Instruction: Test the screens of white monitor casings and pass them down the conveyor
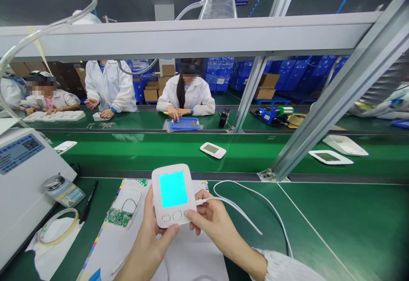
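A white handheld device [161, 174] with a brightly lit cyan screen [173, 189] and round buttons below it is held above the bench, tilted toward me. My left hand [151, 234] grips its left side and lower edge, thumb at the bottom front. At the device's right side, a white cable [238, 207] is plugged in. My right hand [212, 217] closes around the plug end, with the thumb on the lower right button. Under the hands lies a white printed sheet [128, 247], on which a green circuit board [119, 217] with a thin wire rests.
Left stand a white machine [25, 179], a metal-capped bottle [64, 189], a tape roll [59, 230] and a black pen [89, 200]. A green conveyor belt [153, 149] carries white devices [213, 150]. A metal post [319, 102] slants at right. Co-workers [187, 96] sit opposite.
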### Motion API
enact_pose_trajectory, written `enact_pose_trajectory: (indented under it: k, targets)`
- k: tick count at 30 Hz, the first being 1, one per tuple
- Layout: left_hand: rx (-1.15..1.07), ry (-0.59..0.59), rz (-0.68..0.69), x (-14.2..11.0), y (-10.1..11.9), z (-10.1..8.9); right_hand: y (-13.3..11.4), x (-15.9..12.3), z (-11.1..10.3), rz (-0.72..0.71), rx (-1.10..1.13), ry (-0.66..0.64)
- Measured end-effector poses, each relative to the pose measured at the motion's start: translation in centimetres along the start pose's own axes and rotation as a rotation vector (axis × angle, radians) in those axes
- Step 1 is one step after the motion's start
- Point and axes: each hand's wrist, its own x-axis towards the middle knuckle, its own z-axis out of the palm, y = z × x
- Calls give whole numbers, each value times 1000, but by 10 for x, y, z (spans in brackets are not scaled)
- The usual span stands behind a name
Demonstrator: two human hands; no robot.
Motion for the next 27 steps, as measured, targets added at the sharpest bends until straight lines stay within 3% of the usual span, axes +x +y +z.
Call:
enact_pose_trajectory:
  k: [27]
  targets:
    - [20,25,8,-1,-2,4,-4,-1,6,21,14,49]
